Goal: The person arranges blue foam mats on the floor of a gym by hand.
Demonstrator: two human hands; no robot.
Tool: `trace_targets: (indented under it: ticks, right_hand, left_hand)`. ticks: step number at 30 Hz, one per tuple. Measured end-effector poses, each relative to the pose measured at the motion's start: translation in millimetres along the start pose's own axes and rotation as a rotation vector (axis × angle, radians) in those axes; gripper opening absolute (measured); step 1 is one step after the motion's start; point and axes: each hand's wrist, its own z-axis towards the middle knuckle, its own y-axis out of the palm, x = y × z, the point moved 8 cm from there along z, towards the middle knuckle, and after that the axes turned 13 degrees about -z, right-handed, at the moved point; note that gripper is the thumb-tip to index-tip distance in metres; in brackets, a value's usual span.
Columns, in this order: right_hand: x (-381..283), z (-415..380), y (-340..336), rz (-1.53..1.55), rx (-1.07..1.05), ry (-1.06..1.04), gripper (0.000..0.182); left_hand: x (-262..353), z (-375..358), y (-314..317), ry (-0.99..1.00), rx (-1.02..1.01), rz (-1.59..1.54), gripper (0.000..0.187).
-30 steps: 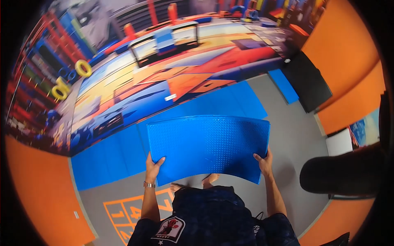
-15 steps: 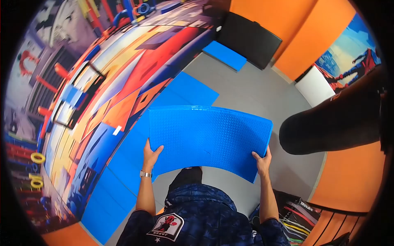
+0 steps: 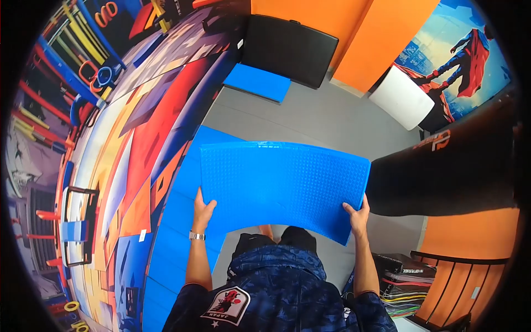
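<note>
A blue textured foam mat point(image 3: 276, 185), slightly curved and seemingly a folded stack, is held up in front of my body. My left hand point(image 3: 204, 211) grips its left edge, thumb on the near face; a metal watch sits on that wrist. On the opposite edge my right hand point(image 3: 357, 216) clasps the mat the same way. The fingers behind the mat are hidden on both sides. Beneath it on the left, blue floor mats point(image 3: 177, 232) lie along the painted wall.
A punching bag point(image 3: 437, 171) hangs close to the mat's right edge. Ahead, another blue mat point(image 3: 257, 83) lies before a black folded board point(image 3: 290, 50). A white panel point(image 3: 402, 98) leans by the right wall. Stacked dark items point(image 3: 406, 276) stand at lower right, beside a barred rack point(image 3: 464, 288).
My view has turned and moved forward, so the far mat and black board appear nearer and further left. The held mat stays in both hands, now closer to the punching bag in view.
</note>
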Motion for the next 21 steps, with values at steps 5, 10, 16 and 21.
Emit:
trace_targets:
  ticks: [5,10,16,21]
  right_hand:
    - [-15.6,77.7,14.7,0.102,0.0,0.083,0.065]
    - [-22.1,171.8,43.6,0.069,-0.003,0.128,0.065]
    - [-34.5,303.7,94.8,0.139,-0.125,0.143,0.072]
    - [-67.4,392.9,125.0,0.1,-0.175,0.197,0.071]
  left_hand:
    - [22.7,81.2,46.4,0.062,-0.022,0.043,0.061]
    - [22.4,166.7,69.1,0.027,0.001,0.068,0.06]
    - [31.1,272.1,109.0,0.053,0.037,0.121,0.06]
    - [51.2,353.8,139.8,0.028,0.115,0.203,0.064]
